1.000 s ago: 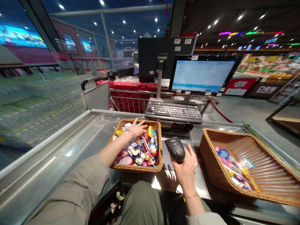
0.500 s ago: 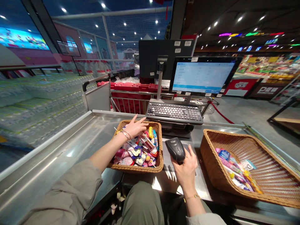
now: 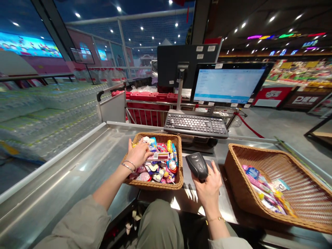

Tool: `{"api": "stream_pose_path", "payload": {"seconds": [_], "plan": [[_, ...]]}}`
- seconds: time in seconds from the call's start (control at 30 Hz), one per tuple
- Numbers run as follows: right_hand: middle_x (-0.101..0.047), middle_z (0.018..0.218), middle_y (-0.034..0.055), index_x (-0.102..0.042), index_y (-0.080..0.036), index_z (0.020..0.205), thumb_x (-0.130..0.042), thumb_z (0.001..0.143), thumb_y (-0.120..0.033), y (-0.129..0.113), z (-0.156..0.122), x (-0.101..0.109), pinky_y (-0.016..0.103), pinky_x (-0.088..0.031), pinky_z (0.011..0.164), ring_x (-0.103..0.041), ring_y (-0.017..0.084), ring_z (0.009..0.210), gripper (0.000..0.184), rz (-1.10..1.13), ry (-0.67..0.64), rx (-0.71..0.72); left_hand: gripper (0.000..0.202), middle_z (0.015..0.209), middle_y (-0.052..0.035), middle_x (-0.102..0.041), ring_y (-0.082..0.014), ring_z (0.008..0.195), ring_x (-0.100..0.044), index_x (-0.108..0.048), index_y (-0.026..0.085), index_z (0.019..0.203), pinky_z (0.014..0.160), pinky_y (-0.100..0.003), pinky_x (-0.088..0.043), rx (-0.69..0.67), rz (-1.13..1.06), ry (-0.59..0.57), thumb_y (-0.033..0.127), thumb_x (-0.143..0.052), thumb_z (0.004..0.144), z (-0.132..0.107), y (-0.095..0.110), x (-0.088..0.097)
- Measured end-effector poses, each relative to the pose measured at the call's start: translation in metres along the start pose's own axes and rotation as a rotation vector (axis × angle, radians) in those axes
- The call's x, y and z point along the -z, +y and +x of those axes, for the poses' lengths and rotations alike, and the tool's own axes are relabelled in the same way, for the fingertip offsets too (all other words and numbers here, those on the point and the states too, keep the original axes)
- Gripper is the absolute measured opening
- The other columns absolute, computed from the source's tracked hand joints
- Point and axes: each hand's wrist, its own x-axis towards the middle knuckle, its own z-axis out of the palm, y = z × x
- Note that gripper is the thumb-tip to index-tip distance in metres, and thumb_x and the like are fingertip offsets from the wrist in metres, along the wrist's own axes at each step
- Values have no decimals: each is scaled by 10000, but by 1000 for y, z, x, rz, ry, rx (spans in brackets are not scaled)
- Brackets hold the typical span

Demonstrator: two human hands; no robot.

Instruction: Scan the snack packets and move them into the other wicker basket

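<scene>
I see loose grey-olive sleeves (image 3: 77,224) on both arms, the left one ending near the elbow, and trousers (image 3: 158,224) of the same cloth. Two thin silver bangles (image 3: 129,166) ring the left wrist; a fine gold chain bracelet (image 3: 214,219) circles the right. The right hand (image 3: 210,183) wears a slim ring (image 3: 208,175) on one finger.

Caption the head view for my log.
Left hand grips a packet in the full basket; right hand holds the scanner.

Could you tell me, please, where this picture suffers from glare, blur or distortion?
Head view: the monitor glares near white; the water packs at left are smeared; the counter reflects lamps and bows, wide-angle; the scanner in the right hand is sharp.
</scene>
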Motion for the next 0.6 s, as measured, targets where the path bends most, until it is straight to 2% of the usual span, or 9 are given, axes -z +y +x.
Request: {"api": "stream_pose_path", "payload": {"seconds": [0.1,0.23,0.43,0.6], "plan": [[-652,1225,130,-640,-177,1105,-588,831,-467,0,0,0,605,-283,1084,-425,357,1348,403,5,7,2,247,1157,-53,-721,-354,1404,-386,-599,218,762,1087,-770,54,39,-5,13,412,-570,913,-6,-5,-7],[-650,1227,132,-636,-178,1120,-588,832,-463,-1,-1,1,613,-279,1084,-428,357,1346,409,5,4,-5,237,1253,-62,-684,-357,1396,-398,-616,224,753,1100,-746,101,29,0,52,415,-611,893,-11,-11,-16],[-645,1235,129,-637,-181,1121,-583,835,-452,-2,-1,2,605,-278,1091,-419,346,1353,398,2,1,-5,161,1271,-27,-677,-336,1396,-405,-699,269,860,1091,-749,127,-120,60,125,363,-583,922,-15,-13,-18],[-646,1235,129,-640,-176,1108,-591,831,-443,-1,-1,3,599,-269,1103,-412,340,1362,388,6,-5,-7,234,1303,-33,-657,-346,1409,-379,-738,312,925,1080,-747,151,-184,113,118,403,-525,951,-22,-12,-14]]}}
